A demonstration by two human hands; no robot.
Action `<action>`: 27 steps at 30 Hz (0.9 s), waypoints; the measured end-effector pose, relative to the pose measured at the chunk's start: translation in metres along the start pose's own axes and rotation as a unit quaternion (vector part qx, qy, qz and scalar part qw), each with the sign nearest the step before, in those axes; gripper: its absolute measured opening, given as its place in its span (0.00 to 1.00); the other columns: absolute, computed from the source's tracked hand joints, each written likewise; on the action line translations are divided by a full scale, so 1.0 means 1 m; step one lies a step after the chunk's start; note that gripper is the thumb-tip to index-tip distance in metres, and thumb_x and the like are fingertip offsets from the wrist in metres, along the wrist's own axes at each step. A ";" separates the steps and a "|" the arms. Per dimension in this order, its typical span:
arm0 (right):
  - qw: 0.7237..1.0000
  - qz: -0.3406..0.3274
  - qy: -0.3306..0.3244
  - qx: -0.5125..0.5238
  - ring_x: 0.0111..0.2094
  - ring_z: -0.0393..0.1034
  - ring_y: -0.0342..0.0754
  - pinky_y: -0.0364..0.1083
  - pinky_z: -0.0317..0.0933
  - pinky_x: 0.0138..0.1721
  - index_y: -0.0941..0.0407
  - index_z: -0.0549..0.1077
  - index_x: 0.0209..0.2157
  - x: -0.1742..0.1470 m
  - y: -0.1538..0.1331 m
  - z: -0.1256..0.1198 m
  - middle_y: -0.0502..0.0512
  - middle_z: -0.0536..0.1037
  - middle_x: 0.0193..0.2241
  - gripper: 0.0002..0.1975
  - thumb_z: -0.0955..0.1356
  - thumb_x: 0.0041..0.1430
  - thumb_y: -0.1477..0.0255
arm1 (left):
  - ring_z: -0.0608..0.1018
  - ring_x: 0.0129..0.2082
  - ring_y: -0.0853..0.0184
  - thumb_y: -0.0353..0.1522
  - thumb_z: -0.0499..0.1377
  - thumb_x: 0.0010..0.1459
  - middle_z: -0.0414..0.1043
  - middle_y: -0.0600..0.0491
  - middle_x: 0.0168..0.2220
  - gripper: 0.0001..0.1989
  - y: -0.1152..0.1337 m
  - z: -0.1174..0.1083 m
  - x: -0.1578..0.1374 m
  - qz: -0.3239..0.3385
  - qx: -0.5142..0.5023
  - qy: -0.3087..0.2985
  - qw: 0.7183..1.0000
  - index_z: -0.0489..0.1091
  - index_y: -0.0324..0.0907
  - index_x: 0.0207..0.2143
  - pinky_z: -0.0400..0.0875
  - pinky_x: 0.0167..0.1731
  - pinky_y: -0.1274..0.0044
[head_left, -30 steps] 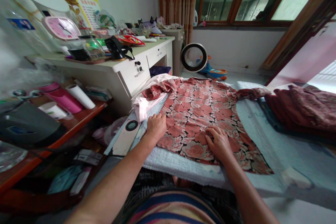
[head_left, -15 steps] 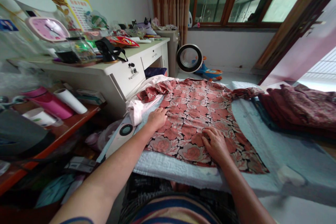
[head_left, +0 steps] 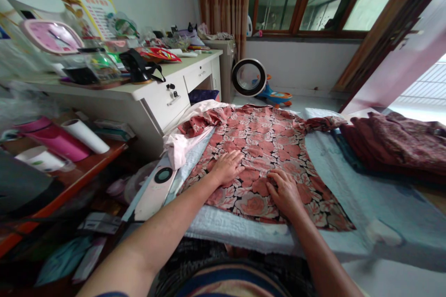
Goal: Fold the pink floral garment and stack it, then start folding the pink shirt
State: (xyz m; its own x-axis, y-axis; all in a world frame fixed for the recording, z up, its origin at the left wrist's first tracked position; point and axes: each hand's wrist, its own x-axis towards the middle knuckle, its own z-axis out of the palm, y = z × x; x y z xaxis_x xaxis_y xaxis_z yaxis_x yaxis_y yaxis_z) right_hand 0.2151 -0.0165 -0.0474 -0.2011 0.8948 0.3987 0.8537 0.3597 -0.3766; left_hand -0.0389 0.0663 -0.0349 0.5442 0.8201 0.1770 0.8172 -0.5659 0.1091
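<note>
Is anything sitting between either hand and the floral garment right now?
Nothing visible. The left hand and right hand both lie palm-down directly on the floral garment. The pale pink cloth is off to the left and the folded clothes off to the right, clear of both hands.

A floral shirt, printed with reddish roses and beige leaves on black, lies spread nearly flat on a pale blue cloth, hem nearest the camera, sleeves bunched out sideways.
</note>
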 end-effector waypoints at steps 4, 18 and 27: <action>1.000 0.003 -0.008 0.003 0.51 0.67 0.55 0.55 0.60 0.54 0.54 0.74 0.44 0.001 -0.002 -0.003 0.58 0.75 0.49 0.10 0.65 0.64 0.69 | 0.57 0.69 0.57 0.47 0.47 0.68 0.54 0.44 0.69 0.30 -0.016 0.006 -0.004 -0.057 0.023 -0.023 0.998 0.57 0.43 0.67 0.52 0.66 0.61; 1.000 0.006 -0.009 0.013 0.51 0.67 0.56 0.56 0.60 0.54 0.54 0.75 0.43 0.001 -0.005 -0.005 0.59 0.76 0.49 0.10 0.64 0.64 0.70 | 0.71 0.57 0.55 0.33 0.51 0.64 0.70 0.42 0.56 0.18 -0.086 -0.020 0.003 -0.260 0.101 0.037 0.960 0.71 0.40 0.53 0.64 0.56 0.68; 1.000 0.012 -0.013 0.009 0.51 0.67 0.56 0.56 0.60 0.54 0.53 0.74 0.45 0.000 -0.004 -0.004 0.59 0.75 0.49 0.10 0.65 0.63 0.71 | 0.76 0.49 0.53 0.27 0.45 0.64 0.77 0.41 0.45 0.19 -0.086 -0.030 0.011 -0.195 0.147 0.001 0.970 0.76 0.40 0.45 0.65 0.51 0.62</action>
State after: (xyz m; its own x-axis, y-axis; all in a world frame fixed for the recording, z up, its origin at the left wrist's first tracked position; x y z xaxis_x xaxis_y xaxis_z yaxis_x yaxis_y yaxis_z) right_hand 0.2133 -0.0190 -0.0429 -0.1931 0.9099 0.3672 0.8494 0.3424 -0.4017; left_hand -0.1087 0.1212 -0.0126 0.1836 0.9664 0.1801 0.9796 -0.1646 -0.1157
